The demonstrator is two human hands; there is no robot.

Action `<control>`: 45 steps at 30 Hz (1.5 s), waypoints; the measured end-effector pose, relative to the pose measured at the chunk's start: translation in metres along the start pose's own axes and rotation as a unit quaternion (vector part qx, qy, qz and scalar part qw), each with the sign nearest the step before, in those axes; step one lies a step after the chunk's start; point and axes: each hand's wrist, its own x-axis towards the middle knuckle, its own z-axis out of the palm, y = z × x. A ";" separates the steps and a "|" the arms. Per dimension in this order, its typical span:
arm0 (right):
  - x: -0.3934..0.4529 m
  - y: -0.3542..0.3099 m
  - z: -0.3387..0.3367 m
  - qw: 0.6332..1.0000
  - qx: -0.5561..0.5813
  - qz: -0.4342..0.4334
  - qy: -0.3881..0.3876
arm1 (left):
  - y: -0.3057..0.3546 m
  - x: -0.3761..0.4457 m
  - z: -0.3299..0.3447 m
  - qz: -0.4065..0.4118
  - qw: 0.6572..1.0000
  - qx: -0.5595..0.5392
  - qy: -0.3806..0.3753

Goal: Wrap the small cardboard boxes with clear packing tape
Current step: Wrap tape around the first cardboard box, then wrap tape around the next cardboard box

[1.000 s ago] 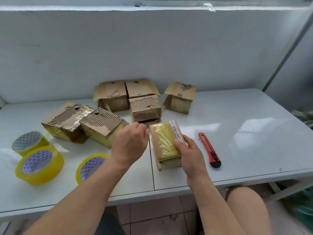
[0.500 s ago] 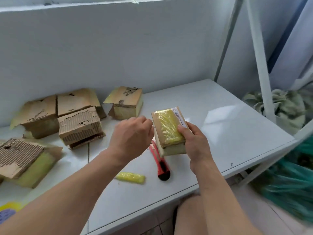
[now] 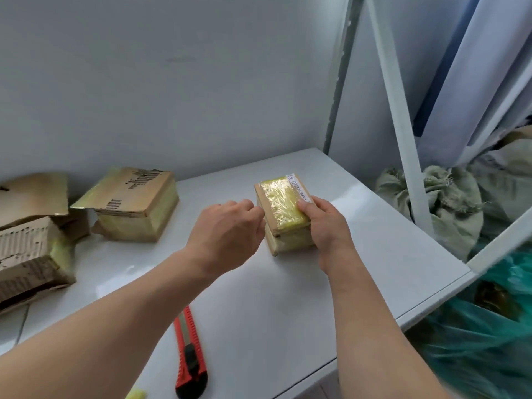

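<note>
Cardboard box (image 3: 283,214), glossy wrinkled tape; smooth glossy table (image 3: 359,254)

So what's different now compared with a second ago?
The taped box has been carried to the right, toward the table's right end, away from the pile of boxes. The red cutter, once to its right, now lies to its left and nearer the person. The tape rolls have dropped out of view. Unchanged: the right hand holds the box, and the left hand stays curled beside it.
</note>
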 end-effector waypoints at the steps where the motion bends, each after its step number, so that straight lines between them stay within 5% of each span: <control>1: 0.005 -0.002 0.000 1.000 -0.006 -0.005 0.004 | 0.000 0.004 0.003 -0.005 1.000 0.001 -0.006; 5: 0.019 -0.005 0.000 0.984 -0.149 -0.070 0.063 | -0.003 0.007 0.009 -0.023 0.999 0.014 -0.024; 7: 0.012 -0.007 0.007 0.940 -0.285 -0.141 0.126 | -0.008 0.001 0.008 -0.023 0.999 0.015 -0.028; 10: -0.011 -0.011 0.038 0.878 -0.347 -0.290 0.155 | -0.019 -0.016 -0.004 -0.021 0.999 0.025 -0.030; 17: -0.074 -0.005 0.131 0.857 -0.387 -0.340 0.012 | -0.062 -0.089 -0.049 -0.035 0.998 0.037 -0.047; 25: -0.146 0.008 0.239 0.866 -0.375 -0.305 -0.131 | -0.153 -0.195 -0.086 -0.177 0.984 0.020 -0.003; 29: -0.174 0.012 0.292 0.912 -0.275 -0.174 -0.250 | -0.184 -0.225 -0.095 -0.414 0.907 -0.066 0.025; 35: -0.191 0.019 0.320 0.936 -0.163 -0.058 -0.307 | -0.201 -0.230 -0.099 -0.608 0.706 -0.361 0.038; 45: -0.229 0.047 0.277 0.975 -0.093 0.025 -0.199 | -0.121 -0.282 -0.146 -0.652 0.624 -0.423 0.079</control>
